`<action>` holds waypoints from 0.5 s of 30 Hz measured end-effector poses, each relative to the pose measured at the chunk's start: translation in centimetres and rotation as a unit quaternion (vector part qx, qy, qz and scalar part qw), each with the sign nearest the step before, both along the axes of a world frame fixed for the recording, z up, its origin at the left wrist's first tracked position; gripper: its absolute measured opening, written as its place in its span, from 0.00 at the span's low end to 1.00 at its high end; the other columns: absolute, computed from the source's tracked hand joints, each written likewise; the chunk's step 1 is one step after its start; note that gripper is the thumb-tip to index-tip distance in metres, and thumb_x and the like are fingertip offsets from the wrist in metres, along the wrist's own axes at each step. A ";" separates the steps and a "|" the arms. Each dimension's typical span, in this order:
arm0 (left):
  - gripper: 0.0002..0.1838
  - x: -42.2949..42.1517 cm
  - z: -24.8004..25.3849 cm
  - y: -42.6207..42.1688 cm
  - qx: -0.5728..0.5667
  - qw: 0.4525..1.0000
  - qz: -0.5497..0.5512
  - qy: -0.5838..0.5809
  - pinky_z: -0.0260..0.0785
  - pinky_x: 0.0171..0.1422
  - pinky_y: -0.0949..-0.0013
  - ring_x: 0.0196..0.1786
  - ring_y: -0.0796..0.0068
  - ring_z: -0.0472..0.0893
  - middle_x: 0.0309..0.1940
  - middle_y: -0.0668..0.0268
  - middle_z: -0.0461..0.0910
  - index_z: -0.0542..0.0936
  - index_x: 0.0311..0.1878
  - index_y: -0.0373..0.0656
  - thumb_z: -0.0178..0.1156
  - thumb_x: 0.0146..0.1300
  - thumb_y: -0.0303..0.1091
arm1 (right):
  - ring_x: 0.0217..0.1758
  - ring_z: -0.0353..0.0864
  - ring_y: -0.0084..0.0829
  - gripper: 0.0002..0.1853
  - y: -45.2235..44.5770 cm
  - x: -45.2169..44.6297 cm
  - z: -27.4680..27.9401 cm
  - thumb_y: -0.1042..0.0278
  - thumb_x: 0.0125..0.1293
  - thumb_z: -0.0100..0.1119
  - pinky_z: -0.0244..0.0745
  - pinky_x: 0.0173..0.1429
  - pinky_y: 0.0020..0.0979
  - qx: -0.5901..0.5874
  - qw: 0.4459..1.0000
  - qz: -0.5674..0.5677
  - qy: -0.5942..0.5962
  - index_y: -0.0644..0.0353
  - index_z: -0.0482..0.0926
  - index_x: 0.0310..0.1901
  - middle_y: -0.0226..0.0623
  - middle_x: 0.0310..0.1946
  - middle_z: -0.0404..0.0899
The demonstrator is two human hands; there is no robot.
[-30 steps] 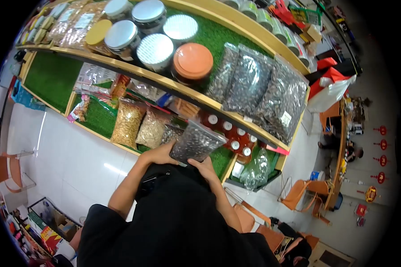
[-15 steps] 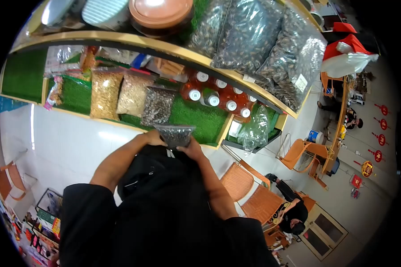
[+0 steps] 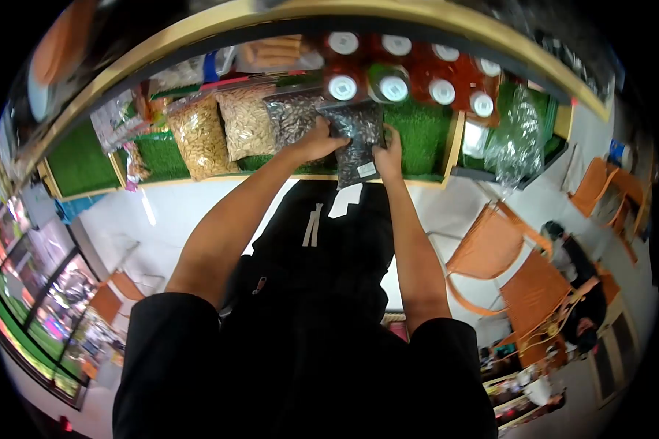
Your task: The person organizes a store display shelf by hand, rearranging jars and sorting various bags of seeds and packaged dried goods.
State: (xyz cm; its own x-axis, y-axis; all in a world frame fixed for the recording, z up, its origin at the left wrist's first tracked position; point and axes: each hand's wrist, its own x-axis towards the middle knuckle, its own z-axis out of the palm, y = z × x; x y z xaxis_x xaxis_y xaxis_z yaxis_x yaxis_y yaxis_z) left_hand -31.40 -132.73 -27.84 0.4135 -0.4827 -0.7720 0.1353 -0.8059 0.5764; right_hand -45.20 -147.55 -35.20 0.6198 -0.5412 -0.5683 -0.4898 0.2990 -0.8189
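Note:
A clear plastic bag of dark seeds point(image 3: 353, 150), with a small white label low on its front, is held between my two hands over the front of a shelf lined with green turf. My left hand point(image 3: 317, 144) grips its left side, thumb across the front. On the right edge, my right hand point(image 3: 389, 155) is closed with the thumb pointing up. Just left of it stands another bag of dark striped seeds point(image 3: 289, 117), partly behind my left hand. Farther left are a bag of pale seeds point(image 3: 247, 121) and a bag of golden-brown pieces point(image 3: 200, 143).
Behind the bags stand several white-capped bottles of red liquid point(image 3: 441, 93). A wooden rim of the upper shelf point(image 3: 447, 13) arches overhead. Crumpled clear plastic point(image 3: 518, 143) lies at right. Orange chairs point(image 3: 487, 241) stand right of me, and a person point(image 3: 589, 307) sits beyond them.
Both hands have carried the bag of dark seeds from near my waist forward to the shelf, beside the other dark-seed bag. The view has moved closer to the shelf and turned.

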 end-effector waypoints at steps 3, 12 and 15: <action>0.50 0.5 -0.9 -2.5 0.070 0.993 0.091 -0.036 0.64 0.63 0.65 0.61 0.53 0.73 0.54 0.36 0.72 0.52 0.63 0.17 0.63 0.55 0.52 | 0.48 0.78 0.36 0.32 0.6 0.4 1.5 0.85 0.47 0.50 0.71 0.53 0.30 -0.008 0.999 -0.036 -0.015 0.63 0.70 0.59 0.48 0.46 0.78; 0.46 1.3 -3.0 -2.8 0.094 0.986 0.130 -0.042 0.60 0.64 0.64 0.59 0.53 0.73 0.55 0.41 0.72 0.47 0.66 0.30 0.65 0.54 0.39 | 0.55 0.73 0.46 0.28 -2.5 -1.8 4.1 0.84 0.48 0.51 0.66 0.63 0.37 -0.242 0.969 0.038 -0.018 0.55 0.77 0.54 0.47 0.50 0.75; 0.48 0.9 -3.2 -3.2 0.062 0.986 0.147 -0.055 0.58 0.66 0.65 0.60 0.50 0.71 0.57 0.40 0.69 0.43 0.66 0.32 0.65 0.54 0.39 | 0.44 0.75 0.44 0.15 -7.9 -5.1 2.7 0.81 0.47 0.53 0.69 0.53 0.39 -0.393 0.895 -0.209 0.012 0.61 0.80 0.39 0.46 0.38 0.77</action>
State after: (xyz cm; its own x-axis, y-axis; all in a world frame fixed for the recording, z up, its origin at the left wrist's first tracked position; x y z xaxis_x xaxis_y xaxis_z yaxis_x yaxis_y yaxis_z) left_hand -30.46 -135.93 -30.99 0.6058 -0.2348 -0.7602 0.3155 -0.8063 0.5004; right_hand -50.25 -155.45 -32.50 0.2635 -0.9613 0.0803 -0.4897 -0.2050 -0.8474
